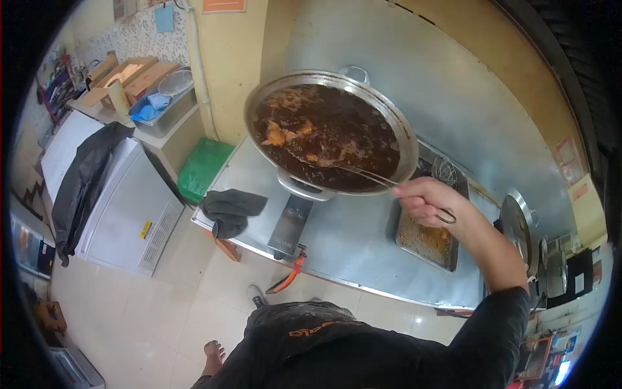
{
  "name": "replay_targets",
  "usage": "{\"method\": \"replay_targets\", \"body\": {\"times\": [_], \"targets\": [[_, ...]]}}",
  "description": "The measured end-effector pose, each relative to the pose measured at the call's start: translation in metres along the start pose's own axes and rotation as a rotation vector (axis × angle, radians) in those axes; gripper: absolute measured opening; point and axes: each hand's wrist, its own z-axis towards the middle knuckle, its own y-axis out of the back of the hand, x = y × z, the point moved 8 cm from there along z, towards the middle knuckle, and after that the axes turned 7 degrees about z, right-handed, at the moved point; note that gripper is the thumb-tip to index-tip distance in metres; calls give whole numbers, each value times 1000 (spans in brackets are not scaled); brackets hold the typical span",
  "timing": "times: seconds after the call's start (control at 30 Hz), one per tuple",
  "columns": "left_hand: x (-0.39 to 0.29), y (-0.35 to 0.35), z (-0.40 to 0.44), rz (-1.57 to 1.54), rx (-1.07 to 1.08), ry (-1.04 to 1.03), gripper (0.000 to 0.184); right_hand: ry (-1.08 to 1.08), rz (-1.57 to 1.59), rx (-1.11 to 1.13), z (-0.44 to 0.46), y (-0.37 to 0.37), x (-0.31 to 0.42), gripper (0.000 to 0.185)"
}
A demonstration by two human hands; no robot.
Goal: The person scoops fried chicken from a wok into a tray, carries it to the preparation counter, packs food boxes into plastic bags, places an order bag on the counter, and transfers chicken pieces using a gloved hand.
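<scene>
My right hand (426, 202) is closed around the wire handle of a long metal skimmer (367, 174), whose far end dips into dark oil. The oil fills a large metal wok (408, 146) on a gas stove (289, 223). Orange-brown fried pieces (277, 135) float at the wok's left side, and a smaller one lies near the skimmer's end. My left hand (214, 351) hangs low beside my body, away from the table, its fingers partly curled with nothing visible in them.
A dark cloth (233, 209) lies at the metal table's left end. An oily tray (424, 243) with a wire strainer (444, 170) stands right of the wok. An orange hose (285, 280) hangs at the front edge. Left are a green container (204, 170) and a white freezer (133, 214).
</scene>
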Motion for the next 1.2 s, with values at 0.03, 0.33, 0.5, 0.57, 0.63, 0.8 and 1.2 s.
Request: {"method": "replay_targets", "body": {"times": [0.03,0.33,0.5,0.57,0.63,0.8,1.2], "targets": [[3,-3,-1,-28,5,0,35,14,-6,8,10,2,4,31],[59,8,20,-275,-38,-36,26,121,-210,28,63,34,30,25],[56,-5,14,819,3,-451,30,208,-182,38,82,43,33,25],[51,-13,13,1013,-67,-535,31,225,-172,44,87,44,32,26],[66,-11,19,111,35,-203,30,237,-166,47,89,41,29,26],[61,-20,25,-300,-15,-97,30,326,-155,33,90,45,23,22],[19,-44,28,-214,111,-177,34,532,-64,-102,3,67,22,22]]}}
